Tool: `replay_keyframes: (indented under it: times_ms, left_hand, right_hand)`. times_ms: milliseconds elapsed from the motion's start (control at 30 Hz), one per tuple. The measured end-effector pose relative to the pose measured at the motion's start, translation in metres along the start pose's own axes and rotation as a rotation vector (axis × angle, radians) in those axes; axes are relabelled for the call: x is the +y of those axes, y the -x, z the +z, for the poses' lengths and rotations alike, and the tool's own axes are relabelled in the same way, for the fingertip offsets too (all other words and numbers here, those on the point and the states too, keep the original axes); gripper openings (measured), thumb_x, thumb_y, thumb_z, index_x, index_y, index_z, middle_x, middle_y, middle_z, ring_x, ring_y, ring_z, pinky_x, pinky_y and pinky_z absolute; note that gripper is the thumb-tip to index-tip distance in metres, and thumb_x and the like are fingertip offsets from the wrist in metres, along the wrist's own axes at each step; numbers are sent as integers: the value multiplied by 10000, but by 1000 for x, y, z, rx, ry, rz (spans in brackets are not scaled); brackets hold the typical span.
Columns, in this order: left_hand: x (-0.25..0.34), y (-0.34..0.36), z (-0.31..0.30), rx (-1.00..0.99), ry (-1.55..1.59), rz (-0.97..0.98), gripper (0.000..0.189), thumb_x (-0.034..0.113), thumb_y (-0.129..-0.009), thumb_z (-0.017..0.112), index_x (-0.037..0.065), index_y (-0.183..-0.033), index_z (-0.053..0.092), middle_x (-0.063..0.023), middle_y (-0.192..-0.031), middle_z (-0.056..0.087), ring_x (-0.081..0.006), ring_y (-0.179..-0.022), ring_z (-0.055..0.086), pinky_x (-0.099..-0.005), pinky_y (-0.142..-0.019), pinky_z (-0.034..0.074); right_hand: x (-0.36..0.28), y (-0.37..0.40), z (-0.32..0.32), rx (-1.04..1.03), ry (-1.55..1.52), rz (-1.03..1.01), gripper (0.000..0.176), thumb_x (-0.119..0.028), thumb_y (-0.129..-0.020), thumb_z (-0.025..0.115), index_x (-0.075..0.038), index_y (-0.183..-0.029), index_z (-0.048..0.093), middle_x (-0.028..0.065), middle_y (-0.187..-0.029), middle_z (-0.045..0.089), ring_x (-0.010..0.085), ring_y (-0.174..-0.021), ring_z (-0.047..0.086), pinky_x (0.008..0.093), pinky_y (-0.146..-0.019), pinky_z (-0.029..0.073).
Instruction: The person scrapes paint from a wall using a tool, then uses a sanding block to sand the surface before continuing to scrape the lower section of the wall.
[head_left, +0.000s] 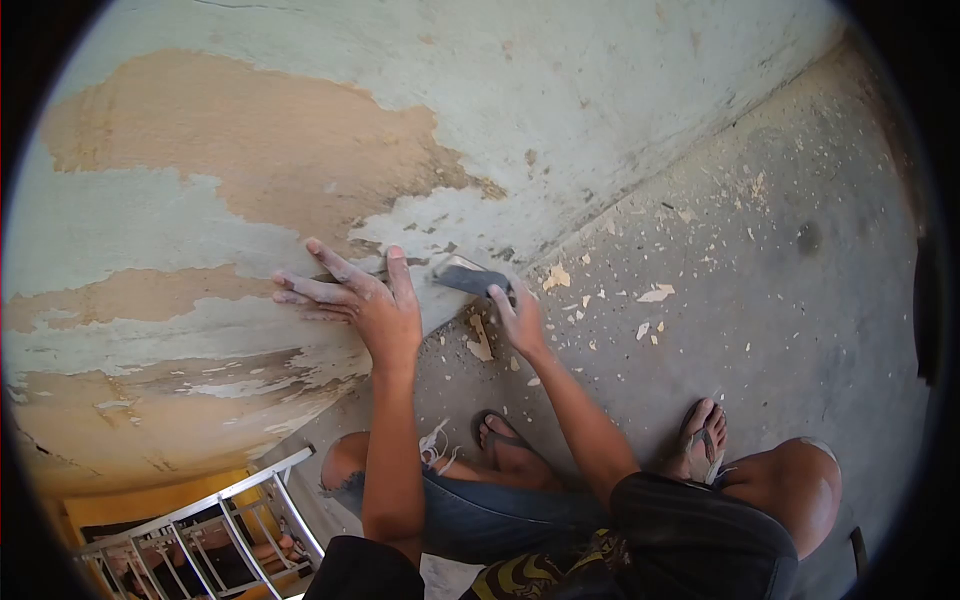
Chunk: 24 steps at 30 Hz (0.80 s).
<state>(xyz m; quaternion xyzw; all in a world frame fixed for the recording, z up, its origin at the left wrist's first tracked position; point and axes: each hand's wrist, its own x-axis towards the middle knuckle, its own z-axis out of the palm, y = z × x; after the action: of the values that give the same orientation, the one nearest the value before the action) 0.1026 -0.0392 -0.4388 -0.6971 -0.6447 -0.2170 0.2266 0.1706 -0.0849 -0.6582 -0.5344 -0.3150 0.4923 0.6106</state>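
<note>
My left hand (372, 305) rests with spread fingers on the wall (600, 90), which has peeling pale green paint and bare tan patches. To its right, my right hand (521, 322) is closed around a scraper (466, 276) with a flat, dark, wide blade. The blade's edge is at the lower part of the wall, close to the floor, beside small dark chipped spots. My fingers partly hide the scraper's handle. A large bare tan patch (250, 135) lies above my left hand, with ragged paint edges around it.
Paint flakes (655, 293) are scattered over the grey concrete floor (780, 330) along the wall's base. A metal ladder (230, 525) stands at lower left, and part of another person (285, 550) shows behind its rungs. My sandalled feet (705, 440) are on the floor below.
</note>
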Motion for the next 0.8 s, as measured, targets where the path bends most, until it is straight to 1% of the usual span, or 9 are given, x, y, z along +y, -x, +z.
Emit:
replay_keyframes:
  times_ms: [33,67,200,300,367,433,467,633,800]
  left_hand:
    - [-1,3,-2,2,3,20,997,475,-926,601,94,-1576,-52,-367,-1519,-264,-638,-1364,-232,-796,-1026,14]
    - [0,4,-4,-5,11,25,996,482,-930,593,95,-1575,-60,-366,-1517,-273,-633,-1363,-243,-796,-1025,7]
    - [1,3,-1,-5,8,-12,989,493,-936,583,97,-1576,-60,-360,-1518,-278,-628,-1363,-252,-790,-1032,5]
    - [2,1,2,18,-18,6,980,503,-944,567,97,-1576,-62,-351,-1520,-285,-621,-1366,-254,-784,-1037,6]
    - [3,4,-4,10,41,18,970,503,-949,560,97,-1576,-60,-345,-1522,-290,-613,-1370,-257,-786,-1035,6]
    - [4,6,-5,-13,45,2,968,504,-949,558,97,-1576,-57,-344,-1523,-289,-611,-1372,-255,-785,-1036,6]
    - [5,5,-8,-25,48,-15,965,504,-950,556,96,-1576,-55,-343,-1524,-288,-609,-1374,-254,-785,-1037,7]
    - [2,2,-1,0,-1,0,963,514,-949,552,115,-1581,-55,-331,-1534,-276,-602,-1383,-245,-769,-1055,18]
    - [-4,8,-10,-32,28,19,956,523,-945,552,135,-1586,-41,-306,-1551,-267,-572,-1403,-239,-766,-1059,25]
  right_hand:
    - [3,7,5,12,61,-118,312,-301,-1010,560,-6,-1107,593,46,-710,612,123,-567,607,301,-532,477]
    - [4,16,8,16,61,-99,312,-301,-1010,560,-6,-1107,593,46,-710,612,123,-567,607,301,-532,477]
    - [16,26,14,-34,-241,262,379,-321,-1043,474,-10,-1254,522,89,-715,620,145,-486,594,295,-460,469]
    - [8,38,24,16,-347,310,359,-318,-1049,459,-13,-1227,521,89,-737,622,148,-493,601,298,-463,473]
    - [9,40,39,-32,-271,253,352,-329,-1052,446,-10,-1188,508,90,-756,602,149,-499,601,291,-460,476]
    - [6,33,53,-89,-490,226,365,-353,-1053,440,-9,-1163,493,78,-750,575,150,-497,596,284,-454,475]
    - [18,38,55,-122,-426,233,386,-383,-1057,421,-34,-1214,466,62,-791,562,126,-523,586,268,-457,489]
    - [35,57,57,-82,-362,344,388,-380,-1060,407,-16,-1184,452,72,-756,574,152,-495,599,284,-427,483]
    - [17,45,85,-95,-680,364,378,-407,-1062,382,-42,-1150,414,81,-844,509,168,-544,620,287,-436,513]
